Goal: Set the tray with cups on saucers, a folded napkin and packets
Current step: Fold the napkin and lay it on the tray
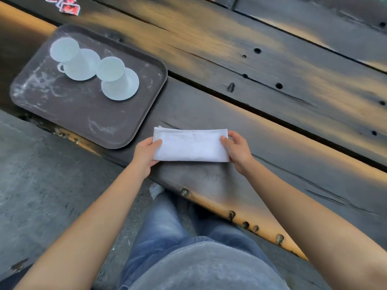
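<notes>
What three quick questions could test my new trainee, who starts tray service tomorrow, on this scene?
1. True or false: the folded napkin lies on the tray.
2. How many cups stand on saucers on the tray? A one, B two, C three.
3. Fill in: the red packets lie on the ___, beyond the tray.
Key: 1 false, the left hand and right hand hold it beside the tray; 2 B; 3 table.
</notes>
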